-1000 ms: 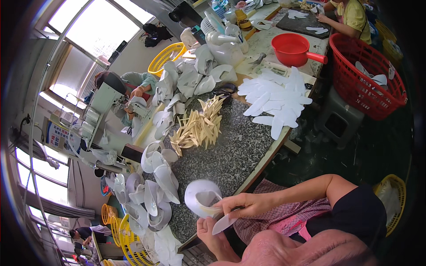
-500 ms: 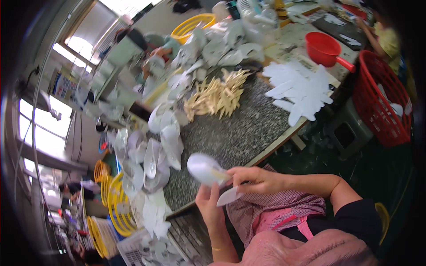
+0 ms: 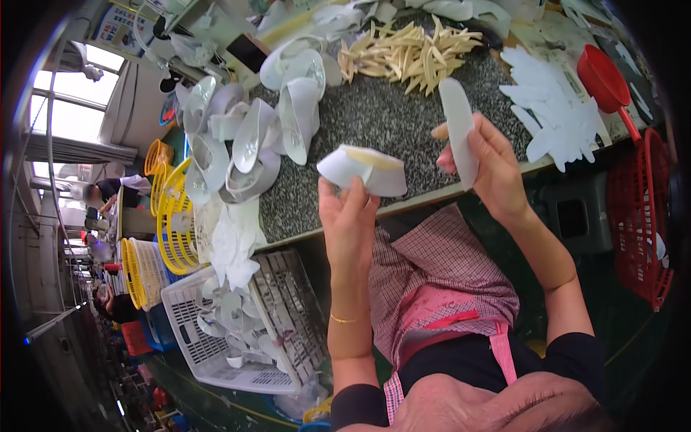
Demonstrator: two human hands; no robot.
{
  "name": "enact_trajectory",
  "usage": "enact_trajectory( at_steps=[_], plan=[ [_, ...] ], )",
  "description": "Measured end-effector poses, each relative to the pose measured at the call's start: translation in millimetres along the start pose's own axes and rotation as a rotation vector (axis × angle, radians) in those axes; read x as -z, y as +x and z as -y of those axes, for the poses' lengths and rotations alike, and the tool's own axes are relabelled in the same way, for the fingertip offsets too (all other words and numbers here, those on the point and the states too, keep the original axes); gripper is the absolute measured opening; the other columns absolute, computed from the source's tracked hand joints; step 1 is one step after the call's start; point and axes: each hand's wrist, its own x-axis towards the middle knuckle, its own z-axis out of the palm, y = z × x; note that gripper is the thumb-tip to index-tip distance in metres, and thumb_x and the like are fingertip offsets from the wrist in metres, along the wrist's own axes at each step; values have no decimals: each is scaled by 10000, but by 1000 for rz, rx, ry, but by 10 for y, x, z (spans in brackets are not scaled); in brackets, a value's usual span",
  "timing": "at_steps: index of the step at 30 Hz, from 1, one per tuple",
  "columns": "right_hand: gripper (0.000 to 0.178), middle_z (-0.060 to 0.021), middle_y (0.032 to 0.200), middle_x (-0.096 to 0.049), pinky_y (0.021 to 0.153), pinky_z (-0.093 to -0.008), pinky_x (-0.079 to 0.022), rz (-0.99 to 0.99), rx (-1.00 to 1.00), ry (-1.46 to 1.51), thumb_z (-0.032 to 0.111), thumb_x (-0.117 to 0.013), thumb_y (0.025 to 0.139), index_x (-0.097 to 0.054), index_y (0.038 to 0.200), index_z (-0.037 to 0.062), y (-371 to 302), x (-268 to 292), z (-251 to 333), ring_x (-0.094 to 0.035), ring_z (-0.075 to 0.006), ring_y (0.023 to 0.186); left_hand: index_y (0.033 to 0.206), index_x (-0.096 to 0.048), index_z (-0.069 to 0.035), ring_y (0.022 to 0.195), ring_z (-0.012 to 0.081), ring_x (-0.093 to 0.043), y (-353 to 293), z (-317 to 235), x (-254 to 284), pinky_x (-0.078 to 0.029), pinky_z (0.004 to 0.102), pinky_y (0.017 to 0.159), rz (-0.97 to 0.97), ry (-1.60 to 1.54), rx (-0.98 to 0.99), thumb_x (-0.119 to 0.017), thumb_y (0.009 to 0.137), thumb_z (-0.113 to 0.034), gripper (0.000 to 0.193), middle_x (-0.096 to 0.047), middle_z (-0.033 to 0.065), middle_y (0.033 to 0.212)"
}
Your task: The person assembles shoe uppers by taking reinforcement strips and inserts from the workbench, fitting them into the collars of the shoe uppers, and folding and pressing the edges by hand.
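My left hand [image 3: 349, 212] grips a white curved shell-like piece [image 3: 378, 180] by its lower edge, above the front of the speckled grey tabletop [image 3: 381, 119]. A beige strip [image 3: 371, 158] lies along the top of that piece. To the right, my right hand [image 3: 497, 165] is closed on a flat, elongated white insole-shaped piece [image 3: 461, 129], held nearly upright. Beyond them sits a pile of beige crescent strips [image 3: 410, 54]. Similar flat white pieces [image 3: 551, 108] are heaped at the right, and glossy white curved shells [image 3: 252, 137] are grouped at the left.
A white crate [image 3: 187, 324] with more white shells stands below the table's left end, near yellow baskets [image 3: 176, 216]. On the right are a red scoop [image 3: 604, 79], a red basket [image 3: 640, 237] and a grey stool [image 3: 576, 212]. Other people are in the far left background.
My hands have moved apart; the right one has gone right and up with the flat white piece. The curved piece has tilted in my left hand, and the view has turned downward.
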Motion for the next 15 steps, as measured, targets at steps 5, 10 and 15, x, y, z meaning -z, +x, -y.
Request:
enact_trajectory(
  at_steps=[5, 10, 15],
  plan=[
    [200, -51, 1004, -647, 780, -256, -530, 30, 9, 50, 251, -498, 1069, -560, 1088, 62, 86, -12, -148, -656, -106, 869, 1393, -367, -79, 1199, 247, -610, 21, 27, 11, -530, 478, 1009, 8, -75, 29, -557, 1019, -78, 420, -563, 132, 1311],
    [206, -11, 864, -648, 682, -218, -500, 17, 51, -76, 250, -531, 1060, -589, 1085, 54, 154, -159, -175, -630, -72, 737, 1387, -368, -37, 1219, 291, -604, 6, -1, -17, -536, 536, 1020, -53, -92, -19, -561, 1013, -71, 422, -556, 163, 1324],
    [218, -20, 870, -671, 710, -221, -502, 151, 16, -15, 259, -520, 1064, -591, 1078, 53, 195, -388, -79, -635, -64, 772, 1379, -344, 24, 1203, 285, -609, -33, -5, -85, -548, 461, 1024, -4, -81, -47, -564, 1006, -48, 439, -543, 196, 1311]
  ],
)
